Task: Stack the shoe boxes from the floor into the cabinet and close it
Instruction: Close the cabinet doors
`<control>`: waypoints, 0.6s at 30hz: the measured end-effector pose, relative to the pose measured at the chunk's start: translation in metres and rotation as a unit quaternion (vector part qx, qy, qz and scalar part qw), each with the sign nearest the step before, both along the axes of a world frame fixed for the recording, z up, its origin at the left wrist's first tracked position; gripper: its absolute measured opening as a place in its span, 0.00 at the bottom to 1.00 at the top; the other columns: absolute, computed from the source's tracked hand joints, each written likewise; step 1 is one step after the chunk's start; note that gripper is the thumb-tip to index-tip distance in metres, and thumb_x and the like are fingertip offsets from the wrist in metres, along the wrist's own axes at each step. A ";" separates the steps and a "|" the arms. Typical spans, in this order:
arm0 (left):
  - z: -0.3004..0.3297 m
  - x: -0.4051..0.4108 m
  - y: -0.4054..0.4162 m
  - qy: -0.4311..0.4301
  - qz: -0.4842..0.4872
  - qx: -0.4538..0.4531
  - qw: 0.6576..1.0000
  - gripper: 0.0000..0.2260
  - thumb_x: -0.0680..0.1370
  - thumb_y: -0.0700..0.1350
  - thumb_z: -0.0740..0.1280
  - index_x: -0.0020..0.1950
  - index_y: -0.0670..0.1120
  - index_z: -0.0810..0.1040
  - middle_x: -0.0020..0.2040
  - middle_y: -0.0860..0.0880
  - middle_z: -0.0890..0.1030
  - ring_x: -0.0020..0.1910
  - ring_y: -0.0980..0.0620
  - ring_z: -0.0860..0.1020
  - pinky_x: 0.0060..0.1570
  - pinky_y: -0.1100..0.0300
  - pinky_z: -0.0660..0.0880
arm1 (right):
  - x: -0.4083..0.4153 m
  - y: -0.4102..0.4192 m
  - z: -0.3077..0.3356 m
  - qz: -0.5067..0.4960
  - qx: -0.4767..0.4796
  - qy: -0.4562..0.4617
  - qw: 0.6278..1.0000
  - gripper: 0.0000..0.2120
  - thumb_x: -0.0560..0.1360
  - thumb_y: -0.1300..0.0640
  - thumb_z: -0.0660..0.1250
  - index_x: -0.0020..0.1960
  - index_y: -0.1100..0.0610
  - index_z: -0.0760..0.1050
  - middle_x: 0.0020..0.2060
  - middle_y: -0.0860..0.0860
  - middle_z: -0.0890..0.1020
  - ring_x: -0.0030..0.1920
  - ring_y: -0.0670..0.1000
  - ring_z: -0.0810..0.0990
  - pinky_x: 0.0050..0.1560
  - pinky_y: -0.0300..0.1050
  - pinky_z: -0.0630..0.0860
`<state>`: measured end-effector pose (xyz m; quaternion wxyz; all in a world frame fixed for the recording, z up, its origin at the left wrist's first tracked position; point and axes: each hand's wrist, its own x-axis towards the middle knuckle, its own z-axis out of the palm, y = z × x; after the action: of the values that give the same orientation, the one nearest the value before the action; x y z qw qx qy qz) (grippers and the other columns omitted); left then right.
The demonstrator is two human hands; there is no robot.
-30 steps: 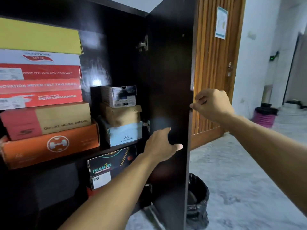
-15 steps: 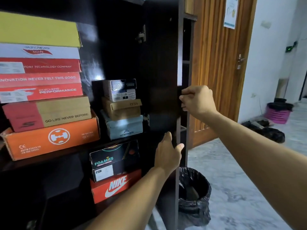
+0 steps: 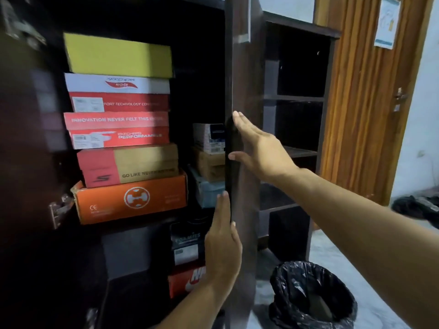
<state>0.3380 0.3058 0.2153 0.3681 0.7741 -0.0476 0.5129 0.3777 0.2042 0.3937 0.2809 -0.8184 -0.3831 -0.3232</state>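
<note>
While the door (image 3: 244,176) stands edge-on to you, partly swung in, the cabinet (image 3: 199,67) holds its stock in plain view. Upper shelf, left stack, top down: yellow box (image 3: 118,55), white-and-red box (image 3: 118,92), red box (image 3: 117,130), red-and-tan box (image 3: 128,165), orange box (image 3: 131,198). Beside it, a smaller stack half hidden behind the door: grey box (image 3: 207,137), brown box (image 3: 209,165), pale blue box (image 3: 206,193). Below: a black box (image 3: 187,241) on a red Nike box (image 3: 185,281). Your right hand (image 3: 259,148) lies flat on the door's outer face, fingers straight and slightly spread, thumb at the edge. Your left hand (image 3: 222,243) lies flat against the door's edge lower down, fingers straight and together. Right of the cabinet: an open shelf unit (image 3: 294,98), a lined bin (image 3: 311,295) on the floor, a wooden room door (image 3: 365,96).
</note>
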 end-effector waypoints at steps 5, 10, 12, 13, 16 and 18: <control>-0.002 0.022 0.050 0.029 0.060 0.076 0.995 0.40 0.68 0.23 0.67 0.74 0.48 0.59 0.74 0.44 0.64 0.70 0.50 0.68 0.66 0.78 0.51 | 0.019 0.048 0.001 -0.010 -0.051 0.007 0.999 0.41 0.77 0.59 0.66 0.77 0.40 0.44 0.77 0.39 0.47 0.73 0.52 0.65 0.71 0.50 0.67; 0.003 0.033 0.083 0.073 0.155 0.263 0.949 0.42 0.61 0.34 0.76 0.73 0.42 0.65 0.76 0.39 0.61 0.74 0.41 0.63 0.65 0.43 0.71 | 0.036 0.069 0.001 -0.118 -0.123 -0.021 0.985 0.50 0.75 0.62 0.68 0.73 0.33 0.35 0.77 0.42 0.40 0.78 0.54 0.45 0.71 0.59 0.63; 0.007 0.037 0.092 0.118 0.213 0.328 0.913 0.41 0.61 0.42 0.77 0.73 0.40 0.66 0.77 0.38 0.58 0.76 0.39 0.58 0.69 0.36 0.60 | 0.044 0.073 0.002 -0.136 -0.136 -0.021 0.981 0.53 0.73 0.62 0.69 0.71 0.30 0.32 0.77 0.44 0.38 0.78 0.55 0.43 0.70 0.60 0.62; 0.008 0.039 0.097 0.133 0.229 0.345 0.900 0.42 0.61 0.45 0.77 0.73 0.40 0.66 0.77 0.38 0.57 0.76 0.40 0.56 0.70 0.34 0.56 | 0.048 0.075 0.002 -0.135 -0.138 -0.020 0.981 0.54 0.73 0.63 0.70 0.71 0.30 0.31 0.77 0.44 0.38 0.78 0.55 0.43 0.70 0.60 0.62; 0.007 0.044 0.107 0.147 0.256 0.372 0.880 0.46 0.61 0.48 0.79 0.74 0.39 0.63 0.79 0.41 0.54 0.77 0.40 0.53 0.71 0.33 0.48 | 0.058 0.084 0.000 -0.132 -0.133 -0.029 0.982 0.55 0.73 0.63 0.70 0.71 0.30 0.30 0.77 0.46 0.38 0.78 0.55 0.43 0.71 0.60 0.62; 0.007 0.048 0.115 0.158 0.265 0.381 0.871 0.49 0.60 0.49 0.80 0.75 0.39 0.61 0.79 0.42 0.54 0.77 0.39 0.54 0.71 0.32 0.48 | 0.065 0.092 -0.002 -0.136 -0.128 -0.038 0.982 0.55 0.72 0.64 0.71 0.71 0.31 0.30 0.78 0.46 0.37 0.78 0.56 0.43 0.71 0.60 0.62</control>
<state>0.3860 0.4203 0.2223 -0.1027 0.9086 0.0265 0.4039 0.4427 0.2966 0.3918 0.1124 -0.8792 -0.3172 -0.3373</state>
